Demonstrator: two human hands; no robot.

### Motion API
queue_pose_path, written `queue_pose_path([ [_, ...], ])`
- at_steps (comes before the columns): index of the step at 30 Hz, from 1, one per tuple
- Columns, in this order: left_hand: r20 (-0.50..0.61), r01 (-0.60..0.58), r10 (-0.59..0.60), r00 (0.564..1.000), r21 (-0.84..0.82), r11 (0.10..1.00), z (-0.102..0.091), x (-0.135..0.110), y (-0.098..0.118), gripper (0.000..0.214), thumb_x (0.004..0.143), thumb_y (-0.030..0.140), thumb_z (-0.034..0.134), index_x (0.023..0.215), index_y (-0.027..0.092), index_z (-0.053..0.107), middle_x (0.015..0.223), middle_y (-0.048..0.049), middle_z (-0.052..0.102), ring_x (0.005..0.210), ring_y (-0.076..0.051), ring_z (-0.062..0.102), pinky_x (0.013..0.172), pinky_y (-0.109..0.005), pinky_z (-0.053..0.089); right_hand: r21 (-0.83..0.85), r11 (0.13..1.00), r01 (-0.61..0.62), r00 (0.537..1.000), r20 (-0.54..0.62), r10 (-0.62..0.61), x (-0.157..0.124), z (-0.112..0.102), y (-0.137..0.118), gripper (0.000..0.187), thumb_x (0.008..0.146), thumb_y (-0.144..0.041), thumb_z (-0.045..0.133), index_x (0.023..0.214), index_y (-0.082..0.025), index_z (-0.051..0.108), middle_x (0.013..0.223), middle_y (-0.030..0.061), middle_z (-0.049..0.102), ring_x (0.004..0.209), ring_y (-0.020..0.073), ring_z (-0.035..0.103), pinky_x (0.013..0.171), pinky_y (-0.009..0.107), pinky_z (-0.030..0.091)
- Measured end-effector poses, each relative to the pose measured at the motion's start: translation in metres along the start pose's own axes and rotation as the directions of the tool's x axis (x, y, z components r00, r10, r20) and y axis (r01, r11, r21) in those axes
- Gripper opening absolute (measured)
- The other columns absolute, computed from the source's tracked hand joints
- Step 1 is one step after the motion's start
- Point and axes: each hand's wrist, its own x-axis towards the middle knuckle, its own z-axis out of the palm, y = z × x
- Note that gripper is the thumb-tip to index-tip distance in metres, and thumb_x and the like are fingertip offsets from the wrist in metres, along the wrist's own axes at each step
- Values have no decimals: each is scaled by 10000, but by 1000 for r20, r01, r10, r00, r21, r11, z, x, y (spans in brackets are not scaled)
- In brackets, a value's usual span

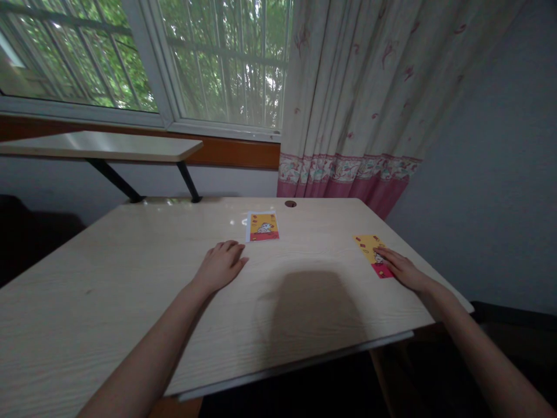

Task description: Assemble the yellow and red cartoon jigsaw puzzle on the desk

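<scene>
My left hand (223,264) rests on the pale wooden desk, fingers stretched out and slightly bent, holding nothing. Just beyond its fingertips lies a printed picture (264,227) in yellow and red with a white spotted animal on it, and a white margin shows along its left side. Over on the right, my right hand (401,268) lies flat with its fingers extended across a second card (369,247). This one is also yellow above and red below, with a similar animal partly hidden under my fingers. Both pictures lie flat on the desk.
The desk (130,278) has a round cable hole (290,204) at its back edge. A raised shelf (130,145) on black supports stands at the back left. Behind are a barred window and a floral curtain (348,104). A wall borders the right side.
</scene>
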Motion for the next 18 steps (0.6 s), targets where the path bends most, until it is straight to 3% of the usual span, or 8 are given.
queue_pose_path([
  [13,35,29,-30,999,43,999,-3,0,6,427,891,428,364,1173,172,559,1233,-116,550,1117,-281,491,916,-423,414,20,1000,22,1000,-7,-22,3,3,12,492,880,-467,291,1229,-255,565,1296,91,553,1217,276,492,1015,474,391],
  [16,29,30,-31,999,49,998,-3,1,6,432,888,430,369,1171,168,564,1228,-115,553,1110,-284,494,914,-423,418,-27,998,58,998,-37,-59,13,2,-12,467,879,-379,297,1234,-227,561,1289,103,552,1217,267,484,1036,487,350],
  [18,28,30,-31,999,53,998,-2,1,4,440,886,438,371,1171,166,568,1221,-113,557,1104,-283,497,918,-421,418,-43,988,150,988,-34,-152,25,4,-54,467,886,-317,297,1277,-194,521,1328,103,515,1258,246,432,1075,475,288],
])
